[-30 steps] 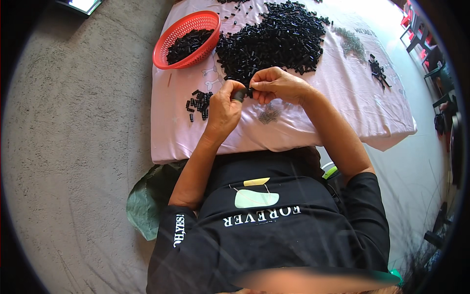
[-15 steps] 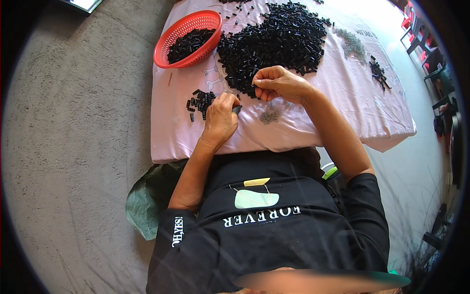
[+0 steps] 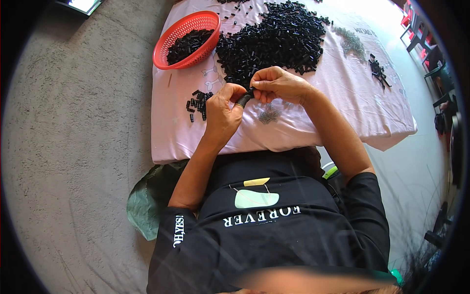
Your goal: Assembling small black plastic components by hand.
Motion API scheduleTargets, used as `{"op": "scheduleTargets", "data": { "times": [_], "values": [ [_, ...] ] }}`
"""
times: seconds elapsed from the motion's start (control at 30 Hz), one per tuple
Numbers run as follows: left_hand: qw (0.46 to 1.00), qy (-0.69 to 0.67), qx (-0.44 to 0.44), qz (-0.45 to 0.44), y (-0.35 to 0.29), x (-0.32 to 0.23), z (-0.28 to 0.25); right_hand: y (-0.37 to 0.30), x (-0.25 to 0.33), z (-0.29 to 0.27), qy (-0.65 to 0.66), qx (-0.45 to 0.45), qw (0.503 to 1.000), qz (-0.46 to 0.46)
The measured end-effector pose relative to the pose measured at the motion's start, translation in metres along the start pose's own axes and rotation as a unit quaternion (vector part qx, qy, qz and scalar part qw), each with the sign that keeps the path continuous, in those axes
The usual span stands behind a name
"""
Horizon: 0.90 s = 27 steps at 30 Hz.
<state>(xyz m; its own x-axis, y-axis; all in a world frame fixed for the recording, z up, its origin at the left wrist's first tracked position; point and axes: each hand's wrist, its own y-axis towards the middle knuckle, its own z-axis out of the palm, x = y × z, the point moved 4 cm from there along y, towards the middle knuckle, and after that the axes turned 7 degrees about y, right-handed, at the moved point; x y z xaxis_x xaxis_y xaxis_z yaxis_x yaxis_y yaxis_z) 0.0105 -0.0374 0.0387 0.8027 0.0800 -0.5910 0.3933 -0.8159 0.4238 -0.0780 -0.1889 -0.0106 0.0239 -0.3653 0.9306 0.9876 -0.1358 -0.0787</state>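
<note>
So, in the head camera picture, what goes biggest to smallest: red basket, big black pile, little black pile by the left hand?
1. Big black pile
2. Red basket
3. Little black pile, though the left hand may hide some

Glossy plastic pieces [image 3: 274,41], smooth plastic basket [image 3: 160,48], rough floor [image 3: 83,147]

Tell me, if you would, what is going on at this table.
A person is working at a pink-covered table. The right hand pinches what looks like a small black piece, and the left hand, with a dark cover on one finger, meets it; the left hand's exact grip is hard to make out. Just beyond lies a large pile of black pieces; a smaller cluster lies beside the left hand, and a red basket holds more.
</note>
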Motion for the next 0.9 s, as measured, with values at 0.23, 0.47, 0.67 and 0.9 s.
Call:
{"op": "scheduleTargets", "data": {
  "times": [0.23,0.47,0.67,0.9],
  "values": [
    [1.0,0.0,0.009,0.014,0.0,-0.002,-0.001,0.0,-0.001,0.002,-0.001,0.003,1.0,0.004],
    [0.992,-0.033,-0.032,0.118,-0.002,-0.001,0.001,-0.001,0.0,0.002,-0.01,0.008,1.0,-0.012],
    [0.989,0.028,-0.044,0.142,-0.004,-0.008,0.0,-0.002,0.004,0.005,-0.029,0.0,0.999,-0.024],
    [0.988,0.027,-0.054,0.141,-0.008,-0.016,0.0,-0.005,0.012,0.01,-0.083,0.012,0.994,-0.066]
  ]
}}
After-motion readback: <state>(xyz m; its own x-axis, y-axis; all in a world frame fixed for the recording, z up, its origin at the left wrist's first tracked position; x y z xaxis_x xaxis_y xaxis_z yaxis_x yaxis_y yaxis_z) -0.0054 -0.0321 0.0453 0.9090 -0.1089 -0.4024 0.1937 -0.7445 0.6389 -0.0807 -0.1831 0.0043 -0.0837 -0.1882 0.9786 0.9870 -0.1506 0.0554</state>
